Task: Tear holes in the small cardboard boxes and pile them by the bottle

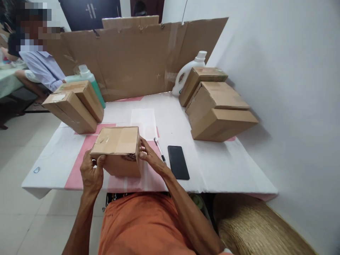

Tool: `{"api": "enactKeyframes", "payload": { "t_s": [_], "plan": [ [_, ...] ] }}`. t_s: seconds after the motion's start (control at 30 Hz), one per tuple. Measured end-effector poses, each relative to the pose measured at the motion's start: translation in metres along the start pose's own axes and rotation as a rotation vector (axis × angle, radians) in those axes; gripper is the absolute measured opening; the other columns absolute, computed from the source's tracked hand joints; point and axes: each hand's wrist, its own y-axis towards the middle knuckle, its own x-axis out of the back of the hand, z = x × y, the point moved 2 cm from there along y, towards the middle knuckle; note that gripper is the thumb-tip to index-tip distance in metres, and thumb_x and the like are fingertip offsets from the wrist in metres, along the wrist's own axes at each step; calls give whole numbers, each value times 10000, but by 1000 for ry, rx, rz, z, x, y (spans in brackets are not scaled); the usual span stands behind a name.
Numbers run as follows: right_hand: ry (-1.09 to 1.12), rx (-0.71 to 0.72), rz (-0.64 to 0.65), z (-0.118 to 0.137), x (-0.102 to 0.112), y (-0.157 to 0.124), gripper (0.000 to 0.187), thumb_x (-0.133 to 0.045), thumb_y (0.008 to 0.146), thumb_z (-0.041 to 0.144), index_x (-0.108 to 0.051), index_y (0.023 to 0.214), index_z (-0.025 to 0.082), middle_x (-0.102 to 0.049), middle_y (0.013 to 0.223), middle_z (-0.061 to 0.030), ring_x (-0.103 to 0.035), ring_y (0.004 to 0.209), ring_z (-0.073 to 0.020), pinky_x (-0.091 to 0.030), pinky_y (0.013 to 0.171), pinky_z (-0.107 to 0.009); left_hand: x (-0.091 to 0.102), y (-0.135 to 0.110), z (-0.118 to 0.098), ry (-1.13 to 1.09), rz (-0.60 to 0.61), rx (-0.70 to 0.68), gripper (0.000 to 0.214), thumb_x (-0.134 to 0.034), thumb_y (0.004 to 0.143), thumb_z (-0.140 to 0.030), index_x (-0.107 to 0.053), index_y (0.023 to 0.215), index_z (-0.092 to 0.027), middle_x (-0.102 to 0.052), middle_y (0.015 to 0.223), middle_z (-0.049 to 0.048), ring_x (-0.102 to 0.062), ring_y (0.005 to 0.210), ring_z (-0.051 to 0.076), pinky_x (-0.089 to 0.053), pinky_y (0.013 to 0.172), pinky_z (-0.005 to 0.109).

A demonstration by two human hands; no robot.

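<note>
Between my two hands is a closed cardboard box (120,165) with tape over its top and a torn, dark spot near its right front corner. My left hand (92,170) grips the left front corner, thumb on the front face. On the right side, my right hand (149,154) presses its fingers against the box. Just right of that hand lie a pen (159,150) and a black smartphone (178,162). A sheet of white paper (145,118) lies behind the box. Whether the box's underside touches the table is hard to see.
Two cardboard boxes (71,109) and a green-liquid bottle (94,85) stand at the left. Several boxes (225,120) and a white jug (190,69) stand right, by the wall. A cardboard panel (132,63) closes the back. A person (44,69) sits beyond it, left.
</note>
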Motion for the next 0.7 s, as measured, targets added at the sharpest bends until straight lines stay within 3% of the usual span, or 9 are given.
{"api": "enactKeyframes", "payload": {
  "t_s": [0.1, 0.17, 0.23, 0.4, 0.53, 0.6, 0.7],
  "plan": [
    [-59, -57, 21, -11, -7, -9, 1366, -895, 656, 761, -186, 1728, 300, -256, 1769, -145, -255, 1629, -365, -220, 1326, -571, 1, 10, -6, 44, 0, 6, 607, -514, 915, -792, -653, 889, -202, -706, 868, 56, -640, 752, 200, -490, 648, 309],
    [-117, -90, 7, -8, -10, -17, 1452, -979, 591, 660, -158, 1730, 287, -269, 1759, -157, -251, 1629, -372, -213, 1329, -573, 5, 15, -14, 85, 5, -15, 613, -517, 912, -788, -679, 883, -198, -715, 840, 58, -640, 749, 207, -478, 663, 318],
    [-96, -116, 36, -1, -10, -26, 1372, -976, 625, 622, -216, 1713, 273, -352, 1718, -166, -336, 1588, -378, -284, 1299, -570, 9, 15, -24, 123, 32, -23, 591, -535, 929, -752, -723, 948, -192, -731, 842, 53, -640, 745, 204, -473, 687, 320],
    [61, -203, 169, 4, 6, -58, 869, -752, 863, 711, -508, 1544, 229, -583, 1545, -149, -548, 1407, -357, -437, 1179, -525, 5, -13, -26, 92, 187, 139, 711, -514, 940, -768, -722, 1282, -180, -732, 823, 38, -647, 723, 210, -501, 675, 324],
    [130, -303, 134, -11, 9, -86, 829, -679, 912, 737, -531, 1510, 183, -641, 1465, -168, -640, 1274, -348, -511, 1072, -506, -8, -37, -9, 35, 340, 247, 832, -497, 940, -786, -592, 1503, -181, -763, 1090, 106, -720, 917, 266, -570, 790, 390],
    [138, -288, 89, -13, 4, -96, 821, -682, 915, 729, -533, 1506, 178, -642, 1463, -170, -639, 1278, -350, -520, 1054, -491, -10, -40, -6, 50, 304, 209, 838, -509, 946, -768, -558, 1540, -180, -718, 1232, 146, -710, 1001, 288, -581, 832, 427],
    [76, -268, 39, -8, -4, -104, 774, -699, 925, 693, -542, 1492, 190, -639, 1470, -158, -626, 1298, -342, -510, 1074, -487, -12, -34, -18, 146, 168, -21, 796, -575, 965, -675, -522, 1570, -161, -631, 1400, 196, -625, 1249, 349, -524, 1037, 519]
  ]
}}
